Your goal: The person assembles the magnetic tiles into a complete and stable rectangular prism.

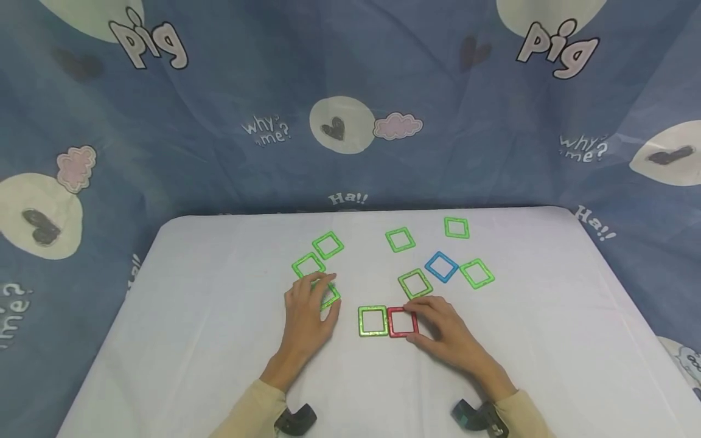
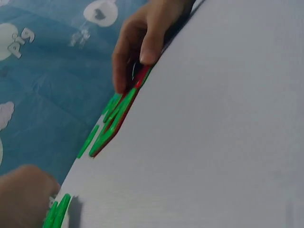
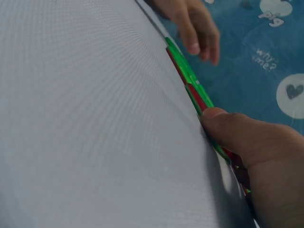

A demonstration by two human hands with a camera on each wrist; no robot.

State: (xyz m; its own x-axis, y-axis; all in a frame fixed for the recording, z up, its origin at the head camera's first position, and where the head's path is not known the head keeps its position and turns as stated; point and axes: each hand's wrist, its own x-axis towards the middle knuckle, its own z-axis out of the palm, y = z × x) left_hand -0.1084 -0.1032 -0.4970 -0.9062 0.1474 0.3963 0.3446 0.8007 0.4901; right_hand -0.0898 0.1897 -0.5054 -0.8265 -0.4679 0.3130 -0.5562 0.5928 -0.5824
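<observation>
My right hand (image 1: 446, 334) pinches a red square magnetic tile (image 1: 402, 335) between thumb and fingers at its near and far edges. A green magnetic tile (image 1: 373, 333) lies flush against the red one's left side. In the left wrist view, this green tile (image 2: 102, 140) shows a red layer along its underside. My left hand (image 1: 308, 313) reaches over another green tile (image 1: 336, 292), its fingers spread and partly hiding it. The left thumb lies near that tile's right corner. Low in the left wrist view, the left hand (image 2: 28, 194) is blurred beside green edges.
Beyond the left hand lie two more green tiles (image 1: 328, 245). On the right, a blue tile (image 1: 441, 267) sits between green ones (image 1: 477, 274), with others (image 1: 400, 239) farther back. All rest on a white-covered table (image 1: 219, 292) before a blue printed cloth (image 1: 285, 170).
</observation>
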